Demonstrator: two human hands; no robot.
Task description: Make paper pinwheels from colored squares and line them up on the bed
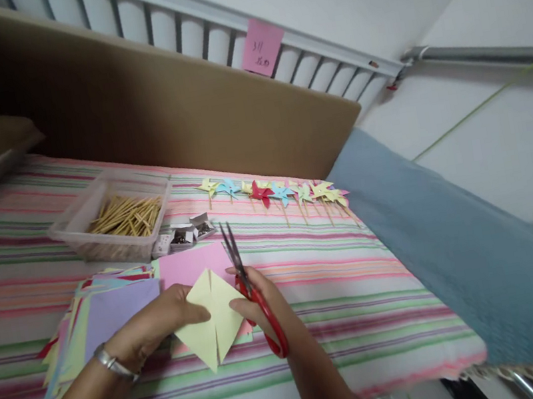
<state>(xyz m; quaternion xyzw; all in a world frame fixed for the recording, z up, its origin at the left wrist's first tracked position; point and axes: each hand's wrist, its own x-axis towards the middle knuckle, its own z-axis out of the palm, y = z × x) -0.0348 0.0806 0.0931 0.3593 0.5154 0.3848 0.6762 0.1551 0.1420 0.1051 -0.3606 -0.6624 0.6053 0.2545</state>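
Note:
My left hand (pixel 152 327) pinches the left corner of a pale yellow paper square (pixel 213 321), held like a diamond with creases across it. My right hand (pixel 263 308) touches the square's right corner and grips red-handled scissors (pixel 247 283), blades shut and pointing away from me. A pink sheet (pixel 190 265) lies under the square. A silver bracelet sits on my left wrist.
A stack of coloured paper squares (pixel 97 314) lies at the left. Behind it stand a clear tub of wooden sticks (pixel 113 220) and small boxes of pins (pixel 185 234). A row of finished paper pinwheels (pixel 276 194) lies further back. Blue cloth (pixel 457 250) covers the right side.

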